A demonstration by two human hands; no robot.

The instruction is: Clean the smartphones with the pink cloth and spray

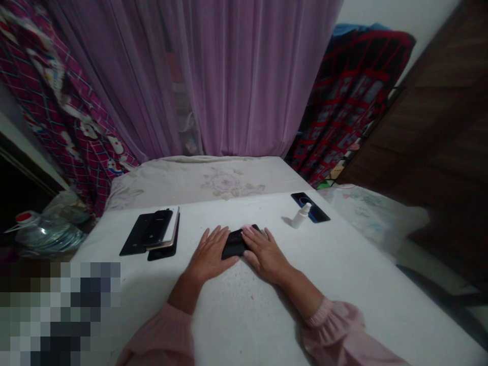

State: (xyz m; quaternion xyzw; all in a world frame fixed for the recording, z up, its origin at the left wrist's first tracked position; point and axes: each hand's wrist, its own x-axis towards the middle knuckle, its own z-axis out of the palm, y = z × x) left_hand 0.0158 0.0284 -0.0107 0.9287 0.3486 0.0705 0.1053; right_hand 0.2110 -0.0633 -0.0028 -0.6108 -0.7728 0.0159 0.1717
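Note:
A black phone [233,245] lies flat on the white table, partly hidden under my hands. My left hand [211,254] rests along its left end, fingers stretched out and thumb reaching by the near edge. Over the right end, my right hand [265,255] presses a piece of pink cloth [248,227] against the phone; most of the cloth is hidden beneath the fingers. To the right stands a small white spray bottle [299,217], beside a dark phone-shaped panel with a blue design [310,207].
Several phones and dark panels [160,231] are stacked at the left of the table [244,315]. A flowered cloth [224,180] covers its far part, in front of purple curtains [244,76]. A large water bottle [46,236] stands beyond the left edge.

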